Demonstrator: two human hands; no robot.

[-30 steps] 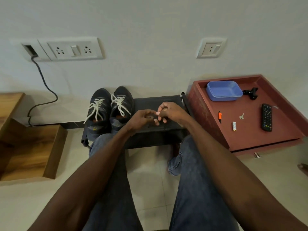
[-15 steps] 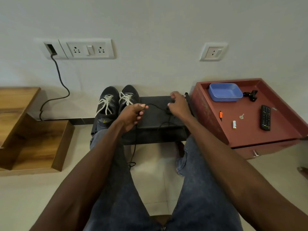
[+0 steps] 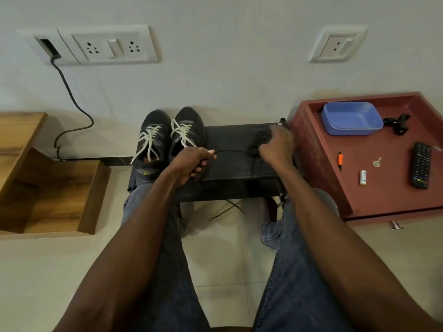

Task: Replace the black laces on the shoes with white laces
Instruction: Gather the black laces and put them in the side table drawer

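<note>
Against a pale wall, a black bench (image 3: 230, 168) carries two dark shoes (image 3: 167, 137) already threaded with white laces (image 3: 165, 137). A black lace (image 3: 231, 151) is pinched by the left hand (image 3: 191, 161) and stretched to the right hand (image 3: 276, 146), whose fingers seem curled over its bunched coil.

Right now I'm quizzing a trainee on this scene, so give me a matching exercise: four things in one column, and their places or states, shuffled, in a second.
Things:
1. shoes
2. black lace
3. blue tray
4. remote

Places or states:
A. at the back of the red table
B. stretched between the left hand and right hand
C. laced in white, on the bench's left end
D. near the red table's right edge

Pairs: 1-C, 2-B, 3-A, 4-D
</note>
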